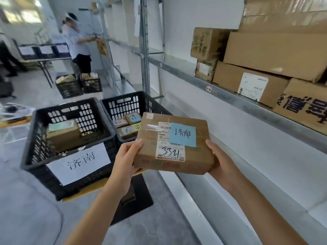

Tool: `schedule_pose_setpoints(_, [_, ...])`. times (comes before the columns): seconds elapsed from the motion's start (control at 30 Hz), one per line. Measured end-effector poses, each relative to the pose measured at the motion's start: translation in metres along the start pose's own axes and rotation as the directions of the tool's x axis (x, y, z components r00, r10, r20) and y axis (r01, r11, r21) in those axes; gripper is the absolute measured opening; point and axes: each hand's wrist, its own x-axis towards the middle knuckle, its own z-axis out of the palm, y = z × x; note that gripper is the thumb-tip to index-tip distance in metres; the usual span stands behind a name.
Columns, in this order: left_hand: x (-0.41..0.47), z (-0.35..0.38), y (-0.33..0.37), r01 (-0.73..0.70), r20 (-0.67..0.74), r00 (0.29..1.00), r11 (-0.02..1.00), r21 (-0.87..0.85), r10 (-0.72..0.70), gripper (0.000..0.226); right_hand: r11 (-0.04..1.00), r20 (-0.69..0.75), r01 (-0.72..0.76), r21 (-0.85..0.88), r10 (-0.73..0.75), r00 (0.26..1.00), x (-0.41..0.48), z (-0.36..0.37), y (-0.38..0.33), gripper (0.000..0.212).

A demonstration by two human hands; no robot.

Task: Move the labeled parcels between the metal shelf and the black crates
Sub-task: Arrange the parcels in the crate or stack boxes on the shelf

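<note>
I hold a flat brown parcel (150, 152) with a white shipping label, handwritten "3321" and a blue note, in front of the metal shelf (221, 89). My left hand (126, 160) grips its left edge, thumb on top. On the opposite edge my right hand (221, 163) grips the parcel. Below left stand two black crates. The nearer crate (35, 147) bears a white paper sign and holds one brown box (63, 135). The farther crate (123, 101) holds several small labeled parcels (128, 125).
Stacked cardboard boxes (261, 55) fill the shelf at upper right. A shelf upright (146, 50) rises behind the crates. Farther back a person in a light shirt (76, 41) stands by two more black crates (77, 84) and a table (44, 55). Grey floor lies below.
</note>
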Motion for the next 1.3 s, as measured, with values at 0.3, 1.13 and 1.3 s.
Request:
schedule_pose_setpoints(0.3, [0.013, -0.040, 0.004, -0.100, -0.208, 0.974, 0.995, -0.030, 0.091, 0.047, 0.995, 0.259, -0.052, -0.081, 0.071, 0.963, 0.085, 0.049, -0.010, 0.049])
schedule_pose_setpoints(1.13, [0.191, -0.282, 0.075, -0.097, -0.513, 0.853, 0.995, 0.019, 0.093, 0.020, 0.920, 0.379, -0.330, -0.213, 0.389, 0.839, 0.289, 0.325, 0.023, 0.082])
schedule_pose_setpoints(1.3, [0.239, -0.332, 0.082, -0.084, -0.467, 0.876, 0.991, 0.099, 0.121, 0.018, 0.883, 0.341, -0.432, -0.181, 0.469, 0.815, 0.319, 0.370, 0.054, 0.066])
